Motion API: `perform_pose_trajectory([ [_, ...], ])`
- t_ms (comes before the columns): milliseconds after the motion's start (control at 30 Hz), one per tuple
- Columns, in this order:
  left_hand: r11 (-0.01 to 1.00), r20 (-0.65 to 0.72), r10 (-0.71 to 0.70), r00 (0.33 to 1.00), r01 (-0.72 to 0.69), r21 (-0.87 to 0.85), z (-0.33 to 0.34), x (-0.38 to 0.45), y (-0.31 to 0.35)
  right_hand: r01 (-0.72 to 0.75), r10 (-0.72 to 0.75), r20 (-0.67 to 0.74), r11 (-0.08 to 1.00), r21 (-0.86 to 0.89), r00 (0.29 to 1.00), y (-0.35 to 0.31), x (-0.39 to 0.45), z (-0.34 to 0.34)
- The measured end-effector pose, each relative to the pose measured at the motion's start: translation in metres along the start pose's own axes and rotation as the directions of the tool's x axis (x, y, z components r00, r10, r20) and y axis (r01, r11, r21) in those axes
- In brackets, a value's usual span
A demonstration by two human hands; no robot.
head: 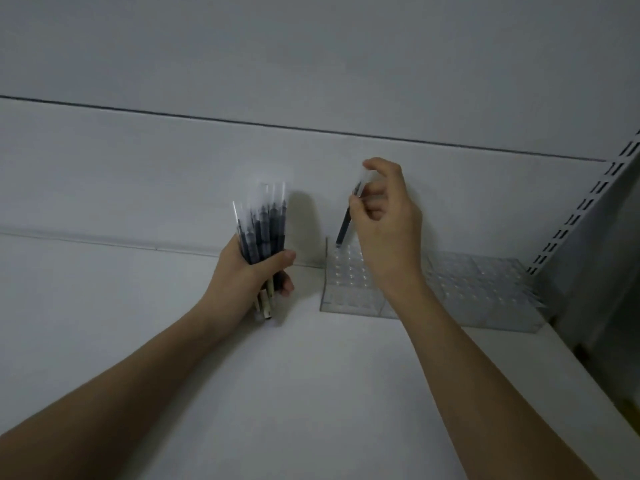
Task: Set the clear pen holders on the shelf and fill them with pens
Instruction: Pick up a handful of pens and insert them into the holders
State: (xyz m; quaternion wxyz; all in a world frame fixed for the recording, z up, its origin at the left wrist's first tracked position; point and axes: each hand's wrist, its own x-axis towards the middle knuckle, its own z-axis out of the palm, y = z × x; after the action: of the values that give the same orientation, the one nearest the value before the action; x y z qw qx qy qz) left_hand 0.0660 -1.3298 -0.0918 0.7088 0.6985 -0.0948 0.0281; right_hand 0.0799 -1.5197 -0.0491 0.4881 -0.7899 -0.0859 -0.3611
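Left hand [254,271]: gripping a bundle of pens [265,233] upright, fingers and thumb curling round the lower barrels, clear caps fanning out above the fist, pen ends poking out below
Right hand [384,216]: pinching a single pen [348,216] near its capped upper end, tilting it, lower tip meeting the far left corner of the nearer holder
Near pen holder [349,282]: clear, gridded with holes, sitting on the shelf [311,375] against the back panel, partly hidden behind the right wrist
Second pen holder [485,289]: also clear, standing just beside the first, to its right, near the slotted upright [585,202]
Back panel [173,168]: plain white, rising behind both hands
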Motion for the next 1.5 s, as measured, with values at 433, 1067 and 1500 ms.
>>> perform_pose_trajectory([
  [433,0.987,0.121,0.013,0.993,0.007,-0.161,0.009,-0.001,0.001,0.067,-0.044,0.119,0.979,-0.194,0.992,0.003,-0.02,-0.002],
  [1067,0.929,0.282,-0.057,0.958,0.154,-0.337,0.013,-0.014,0.015,-0.268,0.224,0.162,0.897,0.35,0.961,-0.026,-0.029,0.0],
  [1500,0.988,0.068,-0.034,0.997,0.044,-0.15,0.011,-0.003,0.005,-0.022,0.076,-0.178,0.957,0.289,0.981,-0.024,-0.017,-0.022],
])
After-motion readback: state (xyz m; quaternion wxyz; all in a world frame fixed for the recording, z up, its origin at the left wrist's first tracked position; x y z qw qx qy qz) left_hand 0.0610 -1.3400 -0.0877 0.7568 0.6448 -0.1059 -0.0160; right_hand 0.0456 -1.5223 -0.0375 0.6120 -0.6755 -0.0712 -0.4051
